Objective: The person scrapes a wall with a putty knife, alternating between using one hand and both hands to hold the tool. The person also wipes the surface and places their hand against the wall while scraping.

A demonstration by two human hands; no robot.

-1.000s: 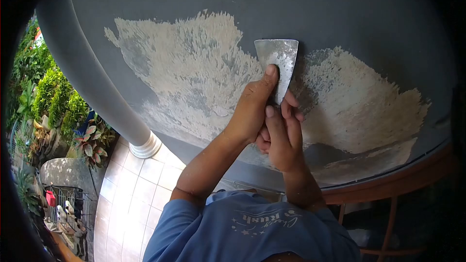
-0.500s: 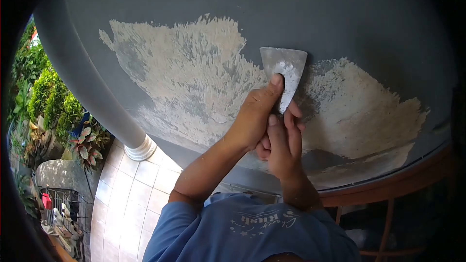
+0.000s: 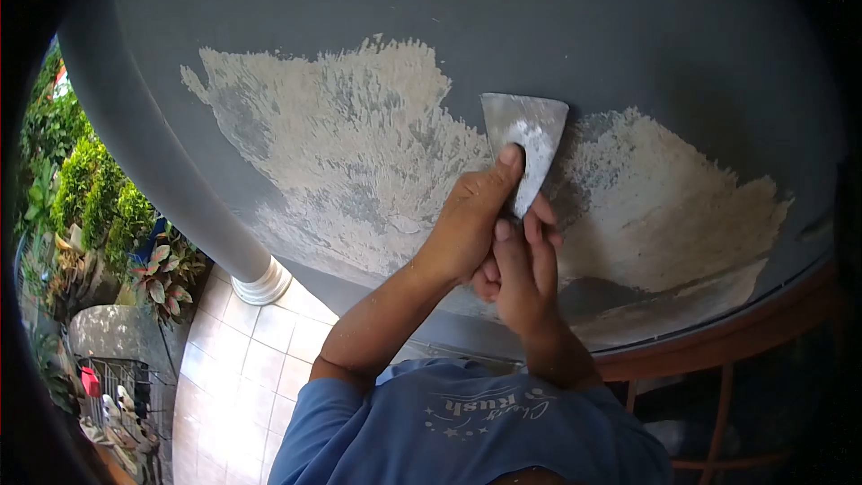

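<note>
Both the left hand [image 3: 462, 224] and right hand [image 3: 525, 274] have fingers clamped on a paint-flecked, trapezoid metal scraper [image 3: 530, 139], its blade flat against the grey wall [image 3: 584, 27].

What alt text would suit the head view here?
Both hands, left hand and right hand, grip a metal scraper with its blade against a grey wall, between two patches of bare plaster. To the left are a grey column, a tiled floor and garden plants.

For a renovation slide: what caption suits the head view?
Both hands, left hand and right hand, press a metal scraper against a grey wall with patches of stripped paint.
</note>
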